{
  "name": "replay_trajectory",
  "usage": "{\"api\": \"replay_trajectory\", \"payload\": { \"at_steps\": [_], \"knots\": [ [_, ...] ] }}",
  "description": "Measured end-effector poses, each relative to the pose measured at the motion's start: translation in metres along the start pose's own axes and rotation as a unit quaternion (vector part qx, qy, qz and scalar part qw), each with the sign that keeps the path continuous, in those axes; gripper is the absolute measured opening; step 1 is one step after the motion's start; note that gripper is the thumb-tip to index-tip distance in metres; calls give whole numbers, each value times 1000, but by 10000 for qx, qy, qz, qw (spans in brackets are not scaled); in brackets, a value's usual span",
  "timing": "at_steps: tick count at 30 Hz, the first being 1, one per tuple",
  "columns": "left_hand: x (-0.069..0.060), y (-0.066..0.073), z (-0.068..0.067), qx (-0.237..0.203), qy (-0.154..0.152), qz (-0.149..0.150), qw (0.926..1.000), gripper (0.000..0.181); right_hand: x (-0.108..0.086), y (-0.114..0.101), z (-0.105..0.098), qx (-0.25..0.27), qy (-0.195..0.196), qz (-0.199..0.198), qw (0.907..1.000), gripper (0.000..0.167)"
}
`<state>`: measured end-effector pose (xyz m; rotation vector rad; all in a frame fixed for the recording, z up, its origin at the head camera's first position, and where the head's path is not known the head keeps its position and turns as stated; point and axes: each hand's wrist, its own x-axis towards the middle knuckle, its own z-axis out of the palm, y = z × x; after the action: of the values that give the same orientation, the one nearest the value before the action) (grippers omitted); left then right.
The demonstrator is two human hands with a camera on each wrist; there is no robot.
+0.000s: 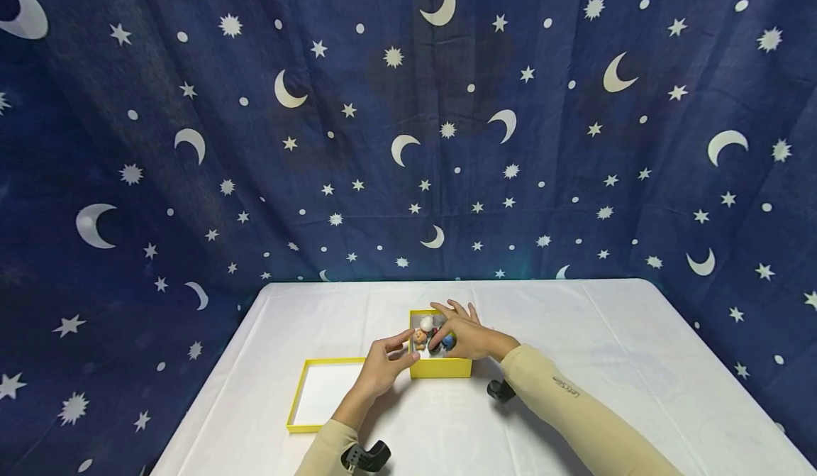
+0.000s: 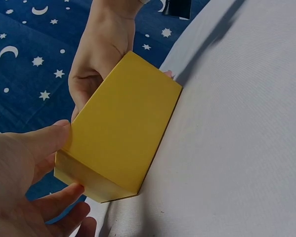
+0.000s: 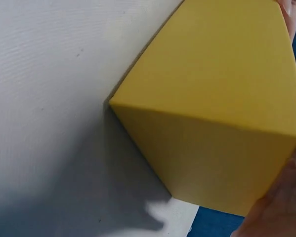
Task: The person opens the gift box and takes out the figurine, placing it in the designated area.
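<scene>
An open yellow box (image 1: 440, 368) stands on the table with several small figurines inside. A white-topped figurine (image 1: 427, 323) and an orange-brown figurine (image 1: 419, 339) are at its left; a dark figurine (image 1: 435, 341) and a blue figurine (image 1: 449, 341) lie under my right hand. My left hand (image 1: 381, 367) holds the box's left side, its thumb at the near corner. Over the box's right side reaches my right hand (image 1: 469, 338), one fingertip down at the dark figurine and other fingers stretched beyond the far rim. Whether it pinches a figurine is hidden.
A shallow yellow-rimmed lid (image 1: 328, 391), white inside, lies left of the box, partly behind my left hand. The table (image 1: 574, 362) wears a white cloth. Behind it hangs a dark blue curtain (image 1: 357, 150) with moons and stars.
</scene>
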<state>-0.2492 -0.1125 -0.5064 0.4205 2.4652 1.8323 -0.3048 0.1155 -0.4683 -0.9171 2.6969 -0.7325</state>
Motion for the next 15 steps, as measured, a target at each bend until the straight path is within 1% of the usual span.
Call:
{"api": "replay_trajectory", "payload": {
  "at_steps": [8, 15],
  "knots": [
    [1, -3, 0, 91, 14, 13, 10000, 50, 3, -3, 1, -458, -208, 132, 9986, 20],
    [0, -1, 1, 0, 4, 5, 10000, 50, 1, -10, -3, -676, -347, 310, 9966, 22]
  ]
}}
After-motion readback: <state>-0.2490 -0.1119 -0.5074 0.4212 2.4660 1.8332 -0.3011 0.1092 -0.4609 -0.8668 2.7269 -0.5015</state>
